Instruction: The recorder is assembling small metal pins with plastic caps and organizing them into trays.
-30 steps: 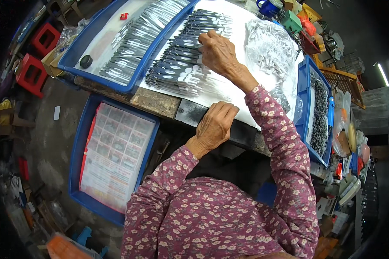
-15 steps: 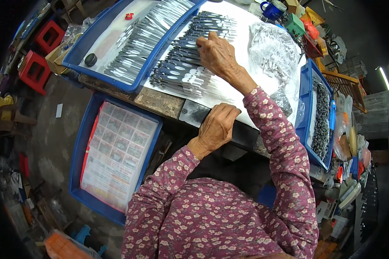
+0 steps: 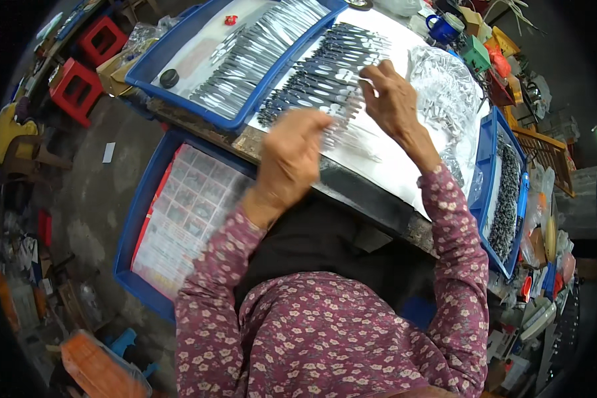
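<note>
Rows of slim dark pieces with oval openings and pale ends [image 3: 322, 76] lie on a white sheet [image 3: 395, 176] on the bench. My right hand [image 3: 393, 103] is above the right side of these rows, its fingers bent and drawn together; anything between the fingertips is too small to make out. My left hand [image 3: 288, 162], smeared by motion, is raised over the bench's front edge. Its fingers are curled with thumb and forefinger together, and what they hold, if anything, is hidden. Thin clear-white pieces [image 3: 358, 144] lie between the hands.
A blue tray [image 3: 235, 123] of grey slender pieces stands at the left, with a black round cap inside. A clear bag of whitish parts [image 3: 444, 86] lies at right. Another blue tray [image 3: 494, 255] holds small dark-and-white parts. A lower blue tray [image 3: 123, 255] contains a printed sheet.
My left hand has lifted from the bench edge and moved left, its fingers curled. My right hand has moved right, off the middle of the rows. The whole view has shifted slightly.
</note>
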